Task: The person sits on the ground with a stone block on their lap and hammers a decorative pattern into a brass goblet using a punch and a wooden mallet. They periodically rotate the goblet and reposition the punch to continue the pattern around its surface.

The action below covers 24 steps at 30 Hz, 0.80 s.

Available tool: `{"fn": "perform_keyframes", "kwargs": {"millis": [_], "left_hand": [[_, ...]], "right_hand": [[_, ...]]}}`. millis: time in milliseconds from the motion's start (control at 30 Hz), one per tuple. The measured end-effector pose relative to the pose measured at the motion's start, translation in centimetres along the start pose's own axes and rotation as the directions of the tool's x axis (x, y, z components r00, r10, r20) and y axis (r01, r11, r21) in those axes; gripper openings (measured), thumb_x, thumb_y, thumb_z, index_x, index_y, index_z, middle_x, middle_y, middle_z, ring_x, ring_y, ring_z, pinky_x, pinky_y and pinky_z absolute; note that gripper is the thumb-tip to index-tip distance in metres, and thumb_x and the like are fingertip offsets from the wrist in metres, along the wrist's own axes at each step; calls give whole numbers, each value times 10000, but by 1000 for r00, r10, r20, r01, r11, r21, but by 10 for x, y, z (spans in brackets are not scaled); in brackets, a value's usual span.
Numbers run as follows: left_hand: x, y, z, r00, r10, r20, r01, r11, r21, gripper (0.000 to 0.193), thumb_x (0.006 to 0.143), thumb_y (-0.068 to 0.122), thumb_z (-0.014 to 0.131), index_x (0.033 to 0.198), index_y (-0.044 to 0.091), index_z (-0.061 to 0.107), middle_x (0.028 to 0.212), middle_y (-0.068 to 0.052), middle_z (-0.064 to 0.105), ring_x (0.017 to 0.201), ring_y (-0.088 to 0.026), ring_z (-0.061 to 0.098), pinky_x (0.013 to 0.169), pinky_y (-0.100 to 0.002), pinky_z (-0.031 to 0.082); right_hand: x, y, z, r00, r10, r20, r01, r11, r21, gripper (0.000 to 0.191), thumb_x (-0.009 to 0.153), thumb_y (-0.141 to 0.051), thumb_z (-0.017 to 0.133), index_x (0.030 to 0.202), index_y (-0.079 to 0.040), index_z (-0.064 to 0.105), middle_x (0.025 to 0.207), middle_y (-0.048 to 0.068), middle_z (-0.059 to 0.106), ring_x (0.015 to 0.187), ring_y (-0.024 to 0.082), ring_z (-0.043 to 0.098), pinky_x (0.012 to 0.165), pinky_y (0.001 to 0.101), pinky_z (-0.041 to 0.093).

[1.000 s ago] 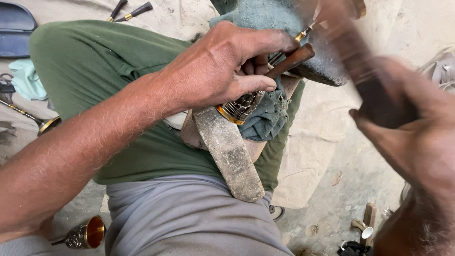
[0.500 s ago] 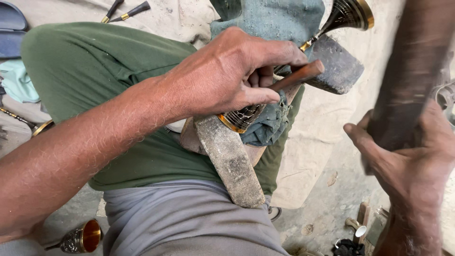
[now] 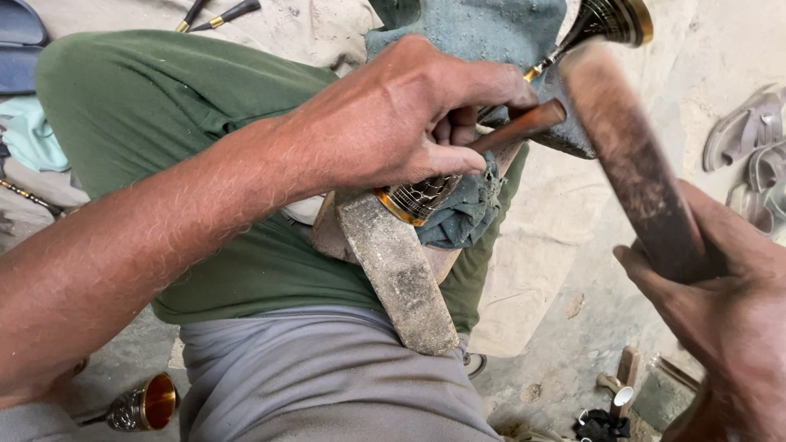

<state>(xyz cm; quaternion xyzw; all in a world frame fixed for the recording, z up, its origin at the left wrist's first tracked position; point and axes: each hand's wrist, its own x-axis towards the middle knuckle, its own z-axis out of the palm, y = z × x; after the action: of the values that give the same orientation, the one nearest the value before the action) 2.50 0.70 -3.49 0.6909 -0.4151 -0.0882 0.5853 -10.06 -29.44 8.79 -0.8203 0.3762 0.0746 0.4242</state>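
- Left hand (image 3: 409, 123) closed around a thin wooden-handled tool (image 3: 524, 127); the handle end sticks out to the right past the thumb and knuckles.
- The tool's working tip is hidden under the fingers; it seems to point down at the metal cup (image 3: 417, 199), though the contact point cannot be seen.
- Metal cup lies on its side directly below the left hand, brass rim toward the viewer, patterned dark-and-silver wall showing. It is bedded in a blue-grey cloth (image 3: 463, 217).
- Cup and cloth sit on a worn wooden block (image 3: 397, 270) that slants across the lap, over the green-trousered leg (image 3: 155, 106).
- Right hand (image 3: 729, 327) at lower right, fingers wrapped shut around a dark wooden stick (image 3: 630, 155); the stick is blurred and rises up-left, its top near the tool handle but apart from it.
- Right hand is well apart from the cup, to its right and lower in the frame.
- A second cup with a brass rim (image 3: 614, 20) at the top edge, behind the stick.
- Another brass-lined cup (image 3: 147, 403) on the floor, lower left.
- Sandals (image 3: 749, 135) on the floor at right; two dark-handled tools (image 3: 217, 15) at top left.
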Motion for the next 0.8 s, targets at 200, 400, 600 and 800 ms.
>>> {"fn": "perform_keyframes", "kwargs": {"millis": [200,400,600,800], "left_hand": [[-3,-4,1,998,52,-23,-52,998,30,563,901,143,896,1398,95,637,771,-52,670,661,-162,661,595,-338,507],[1,-9,2,999,32,0,-32,999,9,569,877,161,912,1379,103,649,772,-50,686,665,-148,680,597,-324,527],[1,-7,-1,999,54,-5,-54,999,2,587,878,160,915,1393,92,641,775,-56,676,663,-160,669,599,-328,516],[0,-7,-2,1000,30,0,-30,999,-29,558,868,131,882,1369,91,638,767,-58,667,661,-159,660,597,-327,519]], "right_hand": [[-5,19,-3,876,-406,261,480,671,-565,477,837,-29,837,1277,23,661,851,92,676,720,210,672,636,372,616],[7,21,-6,943,321,85,-310,761,570,329,876,-253,830,1074,-45,671,943,57,634,863,137,691,850,402,657],[-5,18,-3,898,-343,276,440,723,-533,539,806,55,765,1323,-31,635,1003,154,626,887,214,652,842,335,623],[-6,17,-2,878,-398,266,475,659,-583,428,870,-35,812,1269,-22,657,899,160,632,766,223,655,675,319,576]]}}
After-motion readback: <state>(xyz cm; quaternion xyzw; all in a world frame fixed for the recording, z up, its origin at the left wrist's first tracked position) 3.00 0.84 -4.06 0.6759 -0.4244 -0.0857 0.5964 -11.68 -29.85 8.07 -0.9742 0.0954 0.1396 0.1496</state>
